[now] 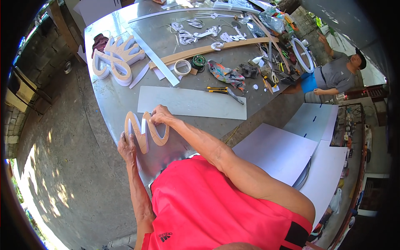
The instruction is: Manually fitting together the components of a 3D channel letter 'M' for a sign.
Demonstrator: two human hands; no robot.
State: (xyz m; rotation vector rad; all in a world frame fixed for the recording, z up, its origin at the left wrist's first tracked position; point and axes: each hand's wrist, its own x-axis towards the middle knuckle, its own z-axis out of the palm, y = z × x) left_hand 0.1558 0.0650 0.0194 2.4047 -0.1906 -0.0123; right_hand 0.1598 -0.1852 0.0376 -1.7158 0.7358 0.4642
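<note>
A looping script letter with a tan face and white side walls lies at the near edge of the metal table. My left hand grips its lower left side, thumb toward the face. Bent over the top of the middle loop, my right hand pinches the letter's wall; its fingertips are partly hidden. Just beyond the letter lies a pale rectangular sheet, with a yellow-and-black cutter on its far edge.
More tan-faced letters stand at the far left. A white tape roll, a green spool, a patterned cloth and long strips cover the table's middle. At right are large white panels and another person.
</note>
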